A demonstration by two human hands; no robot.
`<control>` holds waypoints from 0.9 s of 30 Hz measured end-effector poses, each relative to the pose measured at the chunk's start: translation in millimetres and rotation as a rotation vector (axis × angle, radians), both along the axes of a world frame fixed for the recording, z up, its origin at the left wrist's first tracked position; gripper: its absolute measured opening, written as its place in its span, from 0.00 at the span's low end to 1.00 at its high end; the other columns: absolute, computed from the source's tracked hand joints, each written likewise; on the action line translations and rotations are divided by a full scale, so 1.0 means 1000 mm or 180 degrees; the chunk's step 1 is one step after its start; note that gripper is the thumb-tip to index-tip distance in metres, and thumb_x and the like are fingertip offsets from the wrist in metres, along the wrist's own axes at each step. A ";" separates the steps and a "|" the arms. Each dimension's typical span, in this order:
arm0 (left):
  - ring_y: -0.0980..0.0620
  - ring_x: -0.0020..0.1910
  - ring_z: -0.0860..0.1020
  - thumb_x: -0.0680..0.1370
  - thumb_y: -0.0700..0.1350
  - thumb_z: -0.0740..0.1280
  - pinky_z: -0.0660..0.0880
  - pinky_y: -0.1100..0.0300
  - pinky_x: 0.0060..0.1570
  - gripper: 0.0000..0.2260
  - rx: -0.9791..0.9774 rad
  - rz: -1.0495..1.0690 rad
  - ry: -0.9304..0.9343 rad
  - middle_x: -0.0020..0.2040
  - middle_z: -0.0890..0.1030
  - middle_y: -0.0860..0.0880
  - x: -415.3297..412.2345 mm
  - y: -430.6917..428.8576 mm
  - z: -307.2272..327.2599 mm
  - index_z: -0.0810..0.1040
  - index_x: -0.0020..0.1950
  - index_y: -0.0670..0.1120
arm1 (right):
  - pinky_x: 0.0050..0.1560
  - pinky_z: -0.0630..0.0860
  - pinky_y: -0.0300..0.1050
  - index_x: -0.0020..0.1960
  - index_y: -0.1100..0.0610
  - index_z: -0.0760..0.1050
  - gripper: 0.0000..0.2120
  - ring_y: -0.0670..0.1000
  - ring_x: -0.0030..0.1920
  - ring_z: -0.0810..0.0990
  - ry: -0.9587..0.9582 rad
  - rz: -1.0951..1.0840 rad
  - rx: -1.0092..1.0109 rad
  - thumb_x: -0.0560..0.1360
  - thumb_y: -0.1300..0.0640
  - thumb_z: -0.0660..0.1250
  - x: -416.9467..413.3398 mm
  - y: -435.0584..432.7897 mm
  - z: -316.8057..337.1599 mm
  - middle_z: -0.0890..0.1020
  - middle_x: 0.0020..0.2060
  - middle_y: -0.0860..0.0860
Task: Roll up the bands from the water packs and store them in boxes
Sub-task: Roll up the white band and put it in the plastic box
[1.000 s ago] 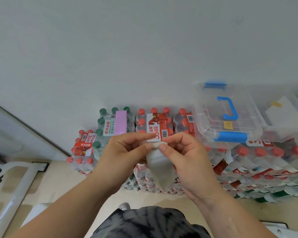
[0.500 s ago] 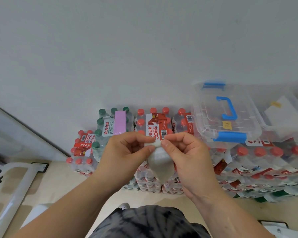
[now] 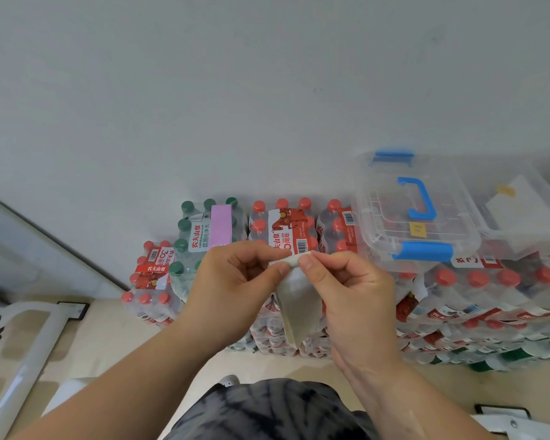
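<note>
A pale grey-white band (image 3: 299, 308) hangs in front of me, its top edge rolled into a thin tube. My left hand (image 3: 235, 287) pinches the left end of that roll between thumb and fingers. My right hand (image 3: 350, 287) pinches the right end the same way. The loose tail of the band droops between my wrists. A clear plastic box with a blue handle and blue latches (image 3: 419, 211) sits lid-shut on top of the water packs (image 3: 286, 230) to the right.
Shrink-wrapped packs of red-capped and green-capped bottles are stacked against the white wall. A pink band (image 3: 221, 227) lies across the green-capped pack. A second clear box (image 3: 527, 214) stands further right. A white frame (image 3: 19, 350) stands at lower left on the beige floor.
The band's hanging tail has shortened slightly as the roll at the top takes it up. Both hands have stayed almost in the same place.
</note>
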State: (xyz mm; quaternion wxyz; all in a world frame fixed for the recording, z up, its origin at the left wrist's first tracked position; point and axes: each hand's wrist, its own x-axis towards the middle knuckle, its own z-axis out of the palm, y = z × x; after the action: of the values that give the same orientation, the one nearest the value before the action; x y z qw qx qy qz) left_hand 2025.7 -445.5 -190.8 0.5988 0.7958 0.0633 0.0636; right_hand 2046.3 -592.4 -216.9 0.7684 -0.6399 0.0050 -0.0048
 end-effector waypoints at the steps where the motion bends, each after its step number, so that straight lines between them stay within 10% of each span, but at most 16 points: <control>1: 0.44 0.41 0.84 0.75 0.38 0.73 0.83 0.50 0.42 0.07 0.0036 0.0017 -0.0063 0.41 0.87 0.49 0.000 -0.001 -0.001 0.87 0.48 0.50 | 0.47 0.82 0.45 0.41 0.49 0.86 0.05 0.50 0.42 0.86 0.0017 -0.0010 0.0041 0.66 0.50 0.76 0.000 0.001 0.001 0.87 0.38 0.49; 4: 0.53 0.37 0.83 0.74 0.39 0.74 0.80 0.62 0.38 0.09 0.0266 0.0030 -0.0269 0.40 0.86 0.53 -0.002 0.000 -0.003 0.86 0.47 0.53 | 0.49 0.82 0.50 0.40 0.50 0.85 0.06 0.52 0.42 0.86 0.0105 -0.0024 0.0104 0.64 0.50 0.76 0.003 0.002 0.000 0.87 0.38 0.51; 13: 0.39 0.41 0.84 0.74 0.36 0.73 0.83 0.55 0.41 0.10 -0.0580 -0.0055 0.0249 0.43 0.85 0.37 0.002 0.002 -0.004 0.86 0.50 0.50 | 0.48 0.82 0.49 0.39 0.52 0.83 0.05 0.51 0.42 0.85 0.0260 -0.0042 0.0206 0.65 0.52 0.75 0.008 0.001 -0.002 0.86 0.39 0.52; 27: 0.45 0.46 0.85 0.72 0.30 0.73 0.83 0.55 0.49 0.09 -0.0539 0.0109 0.0001 0.44 0.87 0.45 -0.003 0.006 -0.003 0.87 0.46 0.42 | 0.47 0.83 0.54 0.45 0.55 0.82 0.08 0.56 0.42 0.85 0.0153 0.0239 -0.0209 0.70 0.52 0.75 0.002 0.000 0.005 0.86 0.38 0.53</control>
State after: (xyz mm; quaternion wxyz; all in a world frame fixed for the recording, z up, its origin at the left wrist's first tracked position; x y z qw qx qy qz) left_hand 2023.1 -439.6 -194.0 0.6628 0.7412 0.0822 0.0682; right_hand 2048.5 -592.0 -212.3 0.7463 -0.6644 -0.0007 0.0392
